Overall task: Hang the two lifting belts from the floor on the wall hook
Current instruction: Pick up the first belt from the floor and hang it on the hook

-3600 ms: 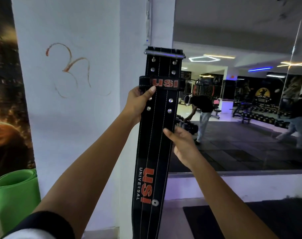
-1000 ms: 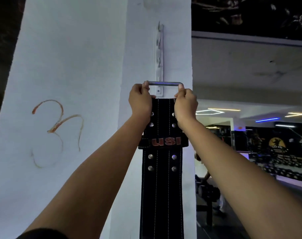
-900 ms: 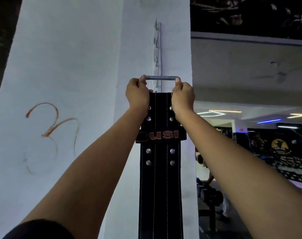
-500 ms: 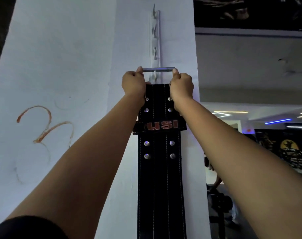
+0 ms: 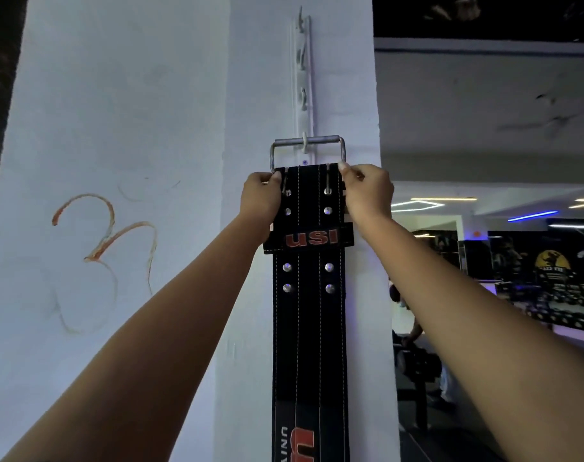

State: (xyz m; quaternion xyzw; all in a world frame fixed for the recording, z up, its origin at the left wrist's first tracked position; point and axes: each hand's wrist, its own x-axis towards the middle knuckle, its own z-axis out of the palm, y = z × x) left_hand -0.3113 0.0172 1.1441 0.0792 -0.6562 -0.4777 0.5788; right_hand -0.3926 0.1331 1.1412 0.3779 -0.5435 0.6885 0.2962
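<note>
Belt: a black lifting belt [image 5: 309, 328] with white stitching, rivets and red "USI" lettering hangs straight down the front of a white pillar [image 5: 250, 95], its lower end running out of view at the bottom.
Buckle: the metal buckle [image 5: 308, 151] at the top of the belt sits over the lowest hook [image 5: 304, 143] of a white hook rail [image 5: 304, 78]; its top bar rests across that hook.
Hook rail: screwed upright to the pillar, with several more hooks above, all bare.
Left hand: the left hand [image 5: 260, 198] is closed on the belt's top left corner, thumb and fingers pinching the edge just under the buckle.
Right hand: the right hand [image 5: 367, 191] pinches the top right corner the same way, fingertips touching the buckle's lower right end.
Second belt: not in view.
Around: a reddish painted symbol [image 5: 107, 235] marks the pillar's left face; a large wall mirror [image 5: 484, 228] to the right shows ceiling lights, dumbbell racks and a person bending over.
In the way: both forearms cross the lower part of the view, the left one covering part of the pillar and the right one part of the mirror; nothing lies between the buckle and the hook.
</note>
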